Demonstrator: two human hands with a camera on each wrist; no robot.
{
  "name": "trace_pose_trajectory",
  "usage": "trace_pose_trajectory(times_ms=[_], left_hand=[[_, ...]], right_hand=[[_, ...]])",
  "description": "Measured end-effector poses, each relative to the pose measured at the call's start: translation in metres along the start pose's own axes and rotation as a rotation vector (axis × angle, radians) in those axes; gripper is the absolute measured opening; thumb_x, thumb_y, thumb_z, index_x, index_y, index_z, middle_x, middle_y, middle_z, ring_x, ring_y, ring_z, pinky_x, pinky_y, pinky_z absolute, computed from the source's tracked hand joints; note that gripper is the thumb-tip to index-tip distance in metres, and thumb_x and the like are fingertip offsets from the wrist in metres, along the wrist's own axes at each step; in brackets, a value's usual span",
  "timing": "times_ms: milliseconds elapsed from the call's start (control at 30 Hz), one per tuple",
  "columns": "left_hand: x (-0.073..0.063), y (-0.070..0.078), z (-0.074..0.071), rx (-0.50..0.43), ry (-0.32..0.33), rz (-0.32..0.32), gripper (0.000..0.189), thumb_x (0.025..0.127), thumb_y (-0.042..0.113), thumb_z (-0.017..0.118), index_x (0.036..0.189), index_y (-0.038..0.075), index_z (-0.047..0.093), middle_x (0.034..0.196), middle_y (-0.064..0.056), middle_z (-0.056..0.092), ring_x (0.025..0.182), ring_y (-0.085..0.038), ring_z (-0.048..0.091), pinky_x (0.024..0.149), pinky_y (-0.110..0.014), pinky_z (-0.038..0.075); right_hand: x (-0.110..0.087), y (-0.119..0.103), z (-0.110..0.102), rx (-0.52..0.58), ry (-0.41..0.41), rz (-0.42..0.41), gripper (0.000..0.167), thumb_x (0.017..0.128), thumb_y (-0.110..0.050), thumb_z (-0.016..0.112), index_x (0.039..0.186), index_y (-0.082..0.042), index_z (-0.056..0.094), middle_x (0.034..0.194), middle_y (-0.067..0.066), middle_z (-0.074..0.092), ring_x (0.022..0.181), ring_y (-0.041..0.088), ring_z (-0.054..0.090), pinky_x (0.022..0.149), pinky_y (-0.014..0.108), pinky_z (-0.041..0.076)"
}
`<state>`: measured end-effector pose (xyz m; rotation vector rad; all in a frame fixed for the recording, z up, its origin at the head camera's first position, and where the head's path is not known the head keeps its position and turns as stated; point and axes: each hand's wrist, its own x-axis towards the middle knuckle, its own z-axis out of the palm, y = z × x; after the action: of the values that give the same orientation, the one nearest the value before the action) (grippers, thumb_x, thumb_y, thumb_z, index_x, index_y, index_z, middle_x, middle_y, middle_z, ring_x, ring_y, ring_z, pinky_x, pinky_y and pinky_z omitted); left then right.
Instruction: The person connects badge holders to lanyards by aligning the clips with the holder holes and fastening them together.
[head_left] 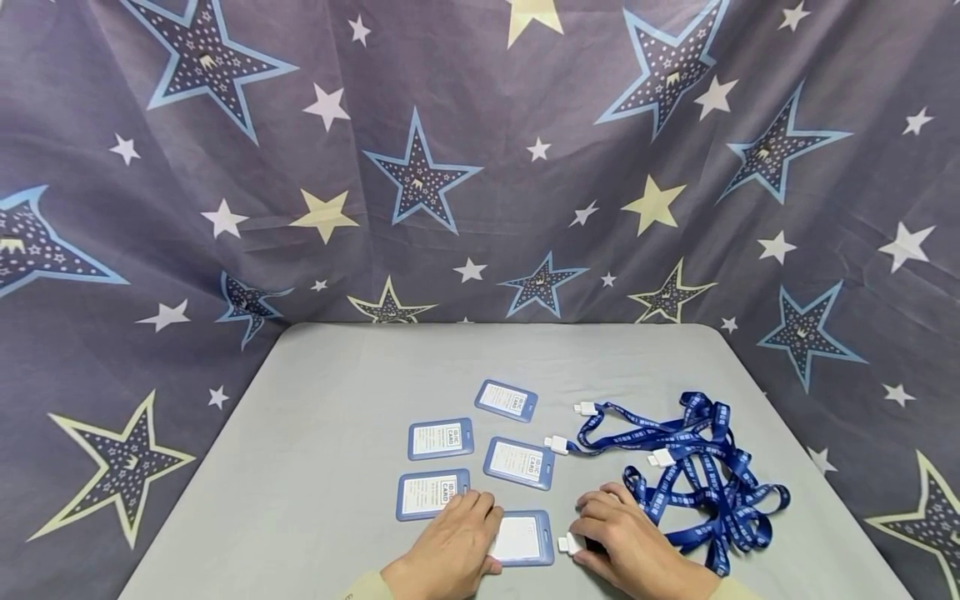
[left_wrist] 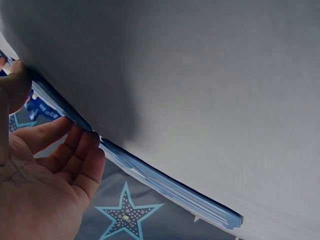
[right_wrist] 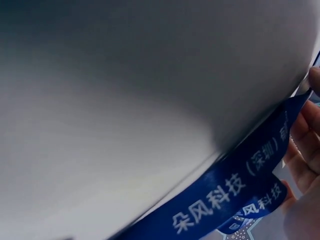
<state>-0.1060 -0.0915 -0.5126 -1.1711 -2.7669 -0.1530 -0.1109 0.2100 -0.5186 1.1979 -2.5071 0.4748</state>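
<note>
My left hand (head_left: 456,537) grips a blue badge holder (head_left: 545,537) with a white insert, lying flat near the front of the table. Its left part is hidden under the fingers; in the left wrist view the thumb and fingertips (left_wrist: 90,142) are at its blue edge. To the right, my right hand (head_left: 622,533) pinches a blue lanyard just behind its white plastic clip (head_left: 570,544). That clip points at the holder's slotted end, a small gap apart. In the right wrist view the printed lanyard strap (right_wrist: 220,195) trails from the fingers along the table.
Several more badge holders lie flat beyond my left hand, among them a nearer one (head_left: 420,496) and a far one (head_left: 507,400). A tangled pile of blue lanyards (head_left: 712,492) with white clips covers the right side. A star-patterned curtain (head_left: 480,167) stands behind the grey table (head_left: 300,467).
</note>
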Motion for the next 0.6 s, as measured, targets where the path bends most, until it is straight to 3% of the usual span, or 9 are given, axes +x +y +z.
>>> trace_pose_trajectory(times_ms=[600], left_hand=[[0.0013, 0.0006, 0.0002, -0.028, -0.017, 0.007, 0.057, 0.086, 0.043, 0.080, 0.122, 0.003, 0.063, 0.099, 0.004, 0.050, 0.091, -0.010, 0.044, 0.086, -0.024, 0.050]], right_hand=[[0.0073, -0.0015, 0.0043, -0.057, 0.060, -0.037, 0.026, 0.072, -0.029, 0.090, 0.091, -0.019, 0.074, 0.096, -0.009, 0.066, 0.101, 0.016, 0.063, 0.097, 0.042, 0.043]])
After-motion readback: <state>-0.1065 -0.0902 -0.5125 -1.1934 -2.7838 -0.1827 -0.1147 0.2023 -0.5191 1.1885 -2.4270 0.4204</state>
